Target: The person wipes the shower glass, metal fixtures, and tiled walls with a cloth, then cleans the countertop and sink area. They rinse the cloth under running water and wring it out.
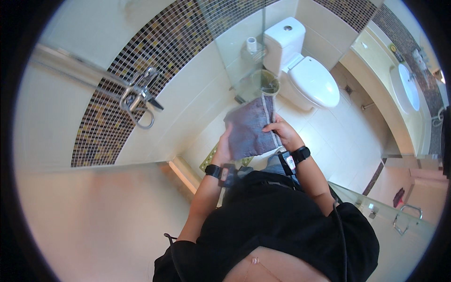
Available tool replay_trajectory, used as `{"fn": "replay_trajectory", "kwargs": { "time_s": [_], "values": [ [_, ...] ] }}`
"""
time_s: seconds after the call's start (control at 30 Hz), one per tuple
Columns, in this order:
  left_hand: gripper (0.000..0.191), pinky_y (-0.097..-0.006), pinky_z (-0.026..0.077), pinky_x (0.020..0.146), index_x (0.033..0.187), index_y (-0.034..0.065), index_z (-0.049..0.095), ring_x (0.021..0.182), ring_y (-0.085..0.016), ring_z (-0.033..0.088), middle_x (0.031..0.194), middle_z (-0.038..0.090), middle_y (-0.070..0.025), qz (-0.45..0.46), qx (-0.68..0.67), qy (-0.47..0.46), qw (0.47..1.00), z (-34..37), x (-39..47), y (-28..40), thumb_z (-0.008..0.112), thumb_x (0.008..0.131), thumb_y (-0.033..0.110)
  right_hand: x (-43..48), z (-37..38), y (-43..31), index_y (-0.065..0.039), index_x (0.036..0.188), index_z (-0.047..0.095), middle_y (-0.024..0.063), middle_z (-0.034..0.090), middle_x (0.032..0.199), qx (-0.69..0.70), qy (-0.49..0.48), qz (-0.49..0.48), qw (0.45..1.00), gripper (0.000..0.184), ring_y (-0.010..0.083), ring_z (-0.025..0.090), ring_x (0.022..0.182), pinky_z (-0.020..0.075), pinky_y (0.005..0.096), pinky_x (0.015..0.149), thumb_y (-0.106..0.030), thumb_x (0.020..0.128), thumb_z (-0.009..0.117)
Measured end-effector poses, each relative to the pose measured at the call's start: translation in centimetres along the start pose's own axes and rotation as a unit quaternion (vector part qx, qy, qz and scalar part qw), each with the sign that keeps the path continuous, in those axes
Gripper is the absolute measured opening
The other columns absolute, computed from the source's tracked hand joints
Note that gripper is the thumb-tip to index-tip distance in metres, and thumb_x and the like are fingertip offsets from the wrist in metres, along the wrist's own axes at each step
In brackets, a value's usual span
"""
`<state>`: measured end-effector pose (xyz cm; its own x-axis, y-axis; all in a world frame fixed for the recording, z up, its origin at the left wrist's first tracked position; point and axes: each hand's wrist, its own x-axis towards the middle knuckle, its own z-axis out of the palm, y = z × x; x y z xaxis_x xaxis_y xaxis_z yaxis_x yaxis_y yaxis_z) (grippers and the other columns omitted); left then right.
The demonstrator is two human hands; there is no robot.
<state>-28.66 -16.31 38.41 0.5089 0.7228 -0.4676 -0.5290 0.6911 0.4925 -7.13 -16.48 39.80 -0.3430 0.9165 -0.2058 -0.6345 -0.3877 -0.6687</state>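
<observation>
A folded grey-purple cleaning cloth (pixel 248 128) with pale stitched edges is spread between my hands, in front of my body. My right hand (pixel 282 129) pinches its right edge, thumb on top and fingers behind. At the cloth's left side is my left hand (pixel 224 145), thumb against the front face; its fingers are largely hidden behind the fabric. Each wrist wears a black strap with a small device. Beyond the cloth stands a waste bin (pixel 269 83), partly seen through glass.
Ahead is a white toilet (pixel 310 83) with its lid down. A glass panel (pixel 239 46) stands left of it. The chrome shower mixer (pixel 135 97) juts from the left wall. A washbasin (pixel 405 88) is set in the counter at right. A glass door with a metal handle (pixel 405 218) is at lower right.
</observation>
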Motion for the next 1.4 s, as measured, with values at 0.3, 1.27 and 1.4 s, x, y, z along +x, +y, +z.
{"fn": "replay_trajectory", "kwargs": {
  "time_s": [0.3, 1.27, 1.4],
  "values": [
    [0.045, -0.0403, 0.042, 0.097, 0.125, 0.0001, 0.048, 0.11, -0.026, 0.055, 0.12, 0.057, -0.0143, -0.129, 0.087, -0.011, 0.988, 8.9, 11.2, -5.0, 0.056, 0.091, 0.028, -7.1, -13.2, -5.5, 0.001, 0.111, 0.055, 0.0086, 0.063, 0.1, 0.059, 0.265, 0.02, 0.962, 0.032, 0.018, 0.062, 0.088, 0.0518, 0.03, 0.079, 0.002, 0.079, 0.059],
    [0.041, -0.0353, 0.046, 0.084, 0.109, 0.0017, 0.063, 0.094, -0.03, 0.06, 0.102, 0.063, -0.0186, 0.051, 0.659, -0.461, 0.592, 41.4, 41.5, -26.9, 0.058, 0.087, 0.036, -19.4, -35.5, -22.4, -0.01, 0.134, 0.041, 0.0124, 0.049, 0.128, 0.356, 0.353, -0.354, 0.79, 0.082, 0.0256, 0.051, 0.114, 0.0427, 0.0418, 0.098, -0.074, 0.084, 0.029],
    [0.046, -0.0343, 0.045, 0.086, 0.116, -0.0016, 0.057, 0.1, -0.026, 0.057, 0.108, 0.061, -0.0175, 0.159, 0.832, -0.323, 0.422, 45.1, 48.8, -25.5, 0.058, 0.089, 0.036, -18.6, -39.8, -29.7, -0.009, 0.136, 0.039, 0.0132, 0.047, 0.131, 0.367, 0.346, -0.351, 0.789, 0.088, 0.0292, 0.047, 0.118, 0.0394, 0.0459, 0.1, -0.078, 0.081, 0.029]
  ]
}}
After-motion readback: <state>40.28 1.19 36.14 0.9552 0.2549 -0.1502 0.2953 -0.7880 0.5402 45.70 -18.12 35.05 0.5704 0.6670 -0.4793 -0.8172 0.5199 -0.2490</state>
